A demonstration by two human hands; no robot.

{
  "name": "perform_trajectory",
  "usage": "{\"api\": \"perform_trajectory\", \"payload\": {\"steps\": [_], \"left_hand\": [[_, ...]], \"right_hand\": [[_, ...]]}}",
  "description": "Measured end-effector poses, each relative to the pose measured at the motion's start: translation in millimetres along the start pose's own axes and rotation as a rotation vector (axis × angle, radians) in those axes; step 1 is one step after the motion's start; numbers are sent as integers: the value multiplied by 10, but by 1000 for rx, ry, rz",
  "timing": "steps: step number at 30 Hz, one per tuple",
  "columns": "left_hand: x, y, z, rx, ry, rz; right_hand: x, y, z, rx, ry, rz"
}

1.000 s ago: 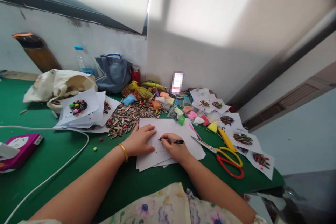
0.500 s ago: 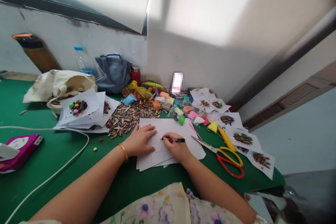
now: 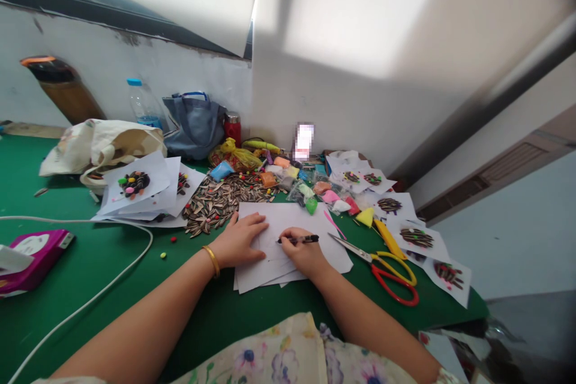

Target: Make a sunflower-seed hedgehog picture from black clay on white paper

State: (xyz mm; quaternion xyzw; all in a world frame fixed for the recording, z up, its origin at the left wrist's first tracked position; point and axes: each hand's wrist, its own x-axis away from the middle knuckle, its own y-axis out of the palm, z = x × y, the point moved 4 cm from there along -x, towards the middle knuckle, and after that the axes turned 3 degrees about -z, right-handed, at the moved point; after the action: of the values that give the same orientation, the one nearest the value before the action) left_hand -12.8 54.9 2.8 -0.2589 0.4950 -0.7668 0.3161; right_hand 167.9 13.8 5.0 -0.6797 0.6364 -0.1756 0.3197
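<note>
White paper sheets (image 3: 256, 276) lie stacked on the green table in front of me, with faint marks on the top one. My left hand (image 3: 240, 241) rests flat on the left part of the top sheet, fingers spread, a gold bangle at the wrist. A black pen (image 3: 308, 239) is pinched in my right hand (image 3: 301, 252), its tip at the paper near the middle. To the right of the paper lie scissors (image 3: 373, 258) with one yellow and one red handle. Beyond my left hand spreads a heap of striped sunflower seeds (image 3: 225, 198).
Packets of coloured clay (image 3: 330, 196) sit behind the paper. Sheets with seed pictures (image 3: 416, 237) line the right edge, and more picture sheets (image 3: 144, 192) are piled at left. A white cable (image 3: 130, 264) crosses the left side near a magenta pack (image 3: 40, 258).
My right hand and the pen have shifted very slightly to the right on the paper. My left hand stays in place.
</note>
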Motion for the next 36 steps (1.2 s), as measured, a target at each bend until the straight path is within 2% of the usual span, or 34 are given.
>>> {"api": "perform_trajectory", "payload": {"steps": [12, 20, 28, 36], "left_hand": [[0, 4, -4, 5, 2, 5], [-1, -9, 15, -2, -9, -11], [20, -1, 46, 3, -3, 56], [18, -3, 50, 9, -6, 52]], "right_hand": [[-1, 5, -6, -27, 24, -8], [-5, -37, 48, -111, 23, 40], [11, 1, -45, -4, -49, -27], [9, 9, -63, 36, -69, -64]]}}
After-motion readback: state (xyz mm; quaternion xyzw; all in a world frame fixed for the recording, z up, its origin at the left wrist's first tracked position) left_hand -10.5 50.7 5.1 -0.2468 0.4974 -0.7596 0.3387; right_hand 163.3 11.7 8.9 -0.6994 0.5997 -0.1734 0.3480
